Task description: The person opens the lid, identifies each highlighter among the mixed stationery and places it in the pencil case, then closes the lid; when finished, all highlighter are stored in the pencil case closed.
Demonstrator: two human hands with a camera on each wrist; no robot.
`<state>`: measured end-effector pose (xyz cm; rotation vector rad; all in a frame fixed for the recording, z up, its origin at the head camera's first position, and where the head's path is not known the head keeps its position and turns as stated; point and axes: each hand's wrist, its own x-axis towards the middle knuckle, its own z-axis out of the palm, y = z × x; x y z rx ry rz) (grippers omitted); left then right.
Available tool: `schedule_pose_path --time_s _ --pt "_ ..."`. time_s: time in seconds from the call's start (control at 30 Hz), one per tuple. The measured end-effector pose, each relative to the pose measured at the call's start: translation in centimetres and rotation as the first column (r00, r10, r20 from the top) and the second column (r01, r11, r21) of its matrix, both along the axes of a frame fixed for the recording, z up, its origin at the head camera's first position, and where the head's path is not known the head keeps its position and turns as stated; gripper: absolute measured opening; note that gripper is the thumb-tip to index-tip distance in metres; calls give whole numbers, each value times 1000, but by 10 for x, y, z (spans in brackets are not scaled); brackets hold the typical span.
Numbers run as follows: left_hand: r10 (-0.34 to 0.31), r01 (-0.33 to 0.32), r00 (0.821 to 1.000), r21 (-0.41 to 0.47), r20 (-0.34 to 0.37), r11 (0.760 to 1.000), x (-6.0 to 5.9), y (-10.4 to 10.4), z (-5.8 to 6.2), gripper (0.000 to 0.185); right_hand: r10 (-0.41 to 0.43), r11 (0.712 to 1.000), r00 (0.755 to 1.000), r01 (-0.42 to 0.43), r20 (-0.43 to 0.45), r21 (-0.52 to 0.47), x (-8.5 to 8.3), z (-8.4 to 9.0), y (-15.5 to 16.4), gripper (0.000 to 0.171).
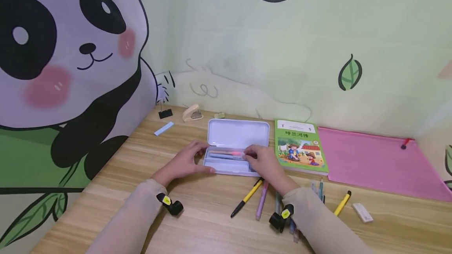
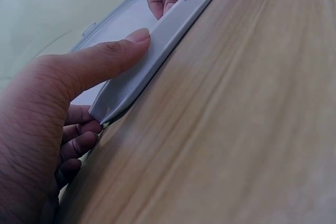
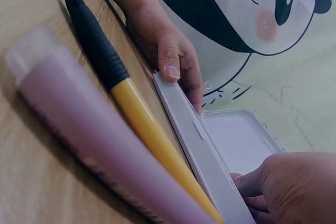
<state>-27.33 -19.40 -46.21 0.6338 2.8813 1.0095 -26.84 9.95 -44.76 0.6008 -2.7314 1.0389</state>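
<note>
Nearest the head camera, two sleeved forearms reach forward over the wooden desk (image 1: 116, 167), each with a small wrist camera strapped on. Just past the right sleeve lie loose pens: a yellow-and-black pen (image 1: 246, 198), a lilac pen (image 1: 261, 204) beside it, a few more half hidden under the forearm, and another yellow pen (image 1: 342, 203) with a white eraser (image 1: 362, 212) off to the right.

Beyond them sits the white pencil case (image 1: 231, 156), lid (image 1: 238, 133) standing open, a pink pen and a bluish one lying in its tray. At the case's left end the left hand (image 1: 185, 162) grips it, thumb (image 2: 102, 61) pressed flat on the front wall and fingers curled round the corner. At the right end the right hand (image 1: 263, 162) has its fingers curled over the front rim into the tray; whether they pinch a pen there or only the rim, I cannot tell.

My judgement of the risk: the case is light and its lid is upright, so a careless push could skid it or snap the lid down on the fingers. The right forearm could also roll the loose pens away.

Further back lie a green picture book (image 1: 300, 146) just right of the case, a pink zip pouch (image 1: 378, 162), a blue strip (image 1: 164, 128), a binder clip (image 1: 165, 113), a stapler (image 1: 192, 113) and the panda wall (image 1: 67, 62).
</note>
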Motion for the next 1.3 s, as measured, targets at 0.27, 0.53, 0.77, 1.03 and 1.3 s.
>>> schedule_pose_path --time_s 0.27,0.53,0.77,1.03,1.3 --pt "-5 5 1000 12 -6 1000 -2 -1 -2 94 13 1000 999 -13 -48 16 0 0 0 13" --pt "6 -6 1000 8 -3 1000 -1 -3 0 96 37 998 990 -30 -134 53 0 4 -1 13" --pt "-6 6 1000 -4 -22 1000 -2 0 0 97 70 997 983 -62 -173 54 1 13 1 15" --pt "0 0 1000 -4 2 1000 -3 1 -1 95 299 953 945 -287 -133 103 7 42 21 24" --pt "4 -4 1000 -7 3 1000 -3 -1 -2 95 427 894 894 -395 -133 213 26 74 73 29"
